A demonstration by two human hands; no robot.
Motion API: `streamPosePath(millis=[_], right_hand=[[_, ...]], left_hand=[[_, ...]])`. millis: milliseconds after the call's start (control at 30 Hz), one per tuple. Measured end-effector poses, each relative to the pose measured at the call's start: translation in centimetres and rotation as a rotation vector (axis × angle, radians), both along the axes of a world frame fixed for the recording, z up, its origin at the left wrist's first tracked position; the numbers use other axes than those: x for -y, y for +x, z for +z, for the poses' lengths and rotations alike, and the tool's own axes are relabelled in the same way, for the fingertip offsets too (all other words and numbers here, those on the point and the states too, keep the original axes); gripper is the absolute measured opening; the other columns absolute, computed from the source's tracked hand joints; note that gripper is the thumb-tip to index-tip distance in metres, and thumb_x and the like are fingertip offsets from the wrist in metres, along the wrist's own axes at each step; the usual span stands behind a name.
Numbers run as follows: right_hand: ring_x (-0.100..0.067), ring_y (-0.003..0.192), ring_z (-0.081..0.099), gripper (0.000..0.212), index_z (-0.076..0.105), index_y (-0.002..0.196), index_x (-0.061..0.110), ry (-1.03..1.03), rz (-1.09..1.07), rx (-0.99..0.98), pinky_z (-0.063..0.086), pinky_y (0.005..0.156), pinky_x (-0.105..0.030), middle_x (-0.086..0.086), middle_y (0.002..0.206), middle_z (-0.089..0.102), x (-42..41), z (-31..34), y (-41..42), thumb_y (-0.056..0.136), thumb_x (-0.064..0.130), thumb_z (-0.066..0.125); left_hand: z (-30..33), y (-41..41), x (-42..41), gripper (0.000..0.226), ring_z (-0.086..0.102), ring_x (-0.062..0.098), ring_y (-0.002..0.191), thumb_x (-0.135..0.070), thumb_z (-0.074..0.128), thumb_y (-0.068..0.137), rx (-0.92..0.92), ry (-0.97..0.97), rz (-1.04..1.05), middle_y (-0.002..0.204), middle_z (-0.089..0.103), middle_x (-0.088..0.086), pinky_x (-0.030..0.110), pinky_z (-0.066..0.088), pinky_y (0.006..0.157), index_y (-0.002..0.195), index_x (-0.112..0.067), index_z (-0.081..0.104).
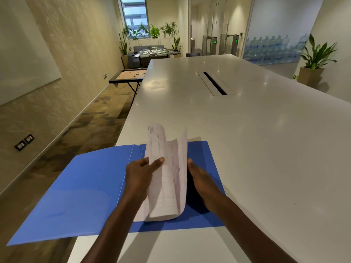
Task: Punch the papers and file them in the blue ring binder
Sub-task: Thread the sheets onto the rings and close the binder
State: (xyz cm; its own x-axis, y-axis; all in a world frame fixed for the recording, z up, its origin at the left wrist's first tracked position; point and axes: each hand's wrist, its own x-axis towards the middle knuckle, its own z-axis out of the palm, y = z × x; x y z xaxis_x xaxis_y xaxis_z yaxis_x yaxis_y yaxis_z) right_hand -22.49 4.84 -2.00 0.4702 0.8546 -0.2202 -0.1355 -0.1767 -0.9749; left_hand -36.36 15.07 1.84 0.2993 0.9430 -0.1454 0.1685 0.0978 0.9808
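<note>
A bright blue binder point(79, 190) lies open on a pale grey-white table point(247, 139). The papers point(169, 179) are white with faint grey rows — probably printed tables. The floor point(76, 133) is patchy brown and tan — a blocky carpet pattern.

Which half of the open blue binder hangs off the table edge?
The left cover: it juts past the table over the floor. The right cover lies on the table under the papers.
</note>
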Motion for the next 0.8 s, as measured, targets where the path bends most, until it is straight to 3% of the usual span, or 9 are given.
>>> streamPosePath(millis=[67,167,333,500,633,800], right_hand=[[-0.017,0.105,0.066,0.046,0.066,0.114,0.029,0.024,0.019,-0.028,0.049,0.099,-0.04,0.001,0.109,0.071,0.0,0.2,-0.1,0.095,0.058,0.036],[-0.019,0.108,0.065,0.047,0.065,0.117,0.028,0.048,0.043,-0.032,0.047,0.102,-0.042,-0.002,0.112,0.07,-0.1,0.3,-0.4,0.096,0.057,0.034],[-0.026,0.109,0.064,0.047,0.067,0.113,0.024,0.063,0.048,-0.019,0.046,0.102,-0.049,-0.009,0.111,0.07,0.0,0.6,-0.5,0.097,0.055,0.035],[-0.036,0.111,0.061,0.051,0.064,0.116,0.012,0.08,0.052,-0.004,0.043,0.101,-0.056,-0.02,0.115,0.065,0.2,0.7,-0.5,0.098,0.05,0.036],[-0.033,0.112,0.062,0.052,0.063,0.117,0.011,0.065,0.056,-0.011,0.044,0.102,-0.054,-0.018,0.116,0.066,0.2,0.9,-0.6,0.097,0.051,0.037],[-0.03,0.109,0.063,0.051,0.061,0.118,0.009,0.058,0.051,-0.014,0.045,0.101,-0.052,-0.015,0.114,0.067,0.1,0.8,-0.5,0.097,0.05,0.039]], left_hand=[[1.0,-1.5,-0.7,0.015,0.072,0.012,0.059,-0.025,0.078,0.08,0.018,0.005,0.019,0.073,0.076,0.0,0.019,0.051,0.044,0.089,-0.013,0.075],[2.7,-4.1,-2.1,0.016,0.068,0.011,0.049,-0.031,0.082,0.075,-0.002,0.076,0.076,0.065,0.074,-0.001,0.02,0.048,0.039,0.078,-0.016,0.077],[5.3,-8.1,-4.9,0.027,0.069,0.017,0.051,-0.042,0.083,0.068,-0.127,0.144,0.139,0.065,0.074,-0.001,0.026,0.049,0.045,0.076,-0.018,0.075],[6.1,-11.0,-6.7,0.02,0.068,0.026,0.057,-0.036,0.082,0.072,-0.201,0.212,0.219,0.063,0.073,0.004,0.033,0.052,0.052,0.079,-0.02,0.072],[5.5,-12.8,-7.6,0.015,0.064,0.027,0.058,-0.033,0.08,0.076,-0.298,0.297,0.271,0.071,0.07,0.008,0.026,0.045,0.05,0.083,-0.025,0.07],[3.6,-14.8,-9.5,0.016,0.057,0.023,0.053,-0.03,0.079,0.079,-0.5,0.335,0.274,0.065,0.067,0.011,0.027,0.038,0.048,0.083,-0.016,0.072]])
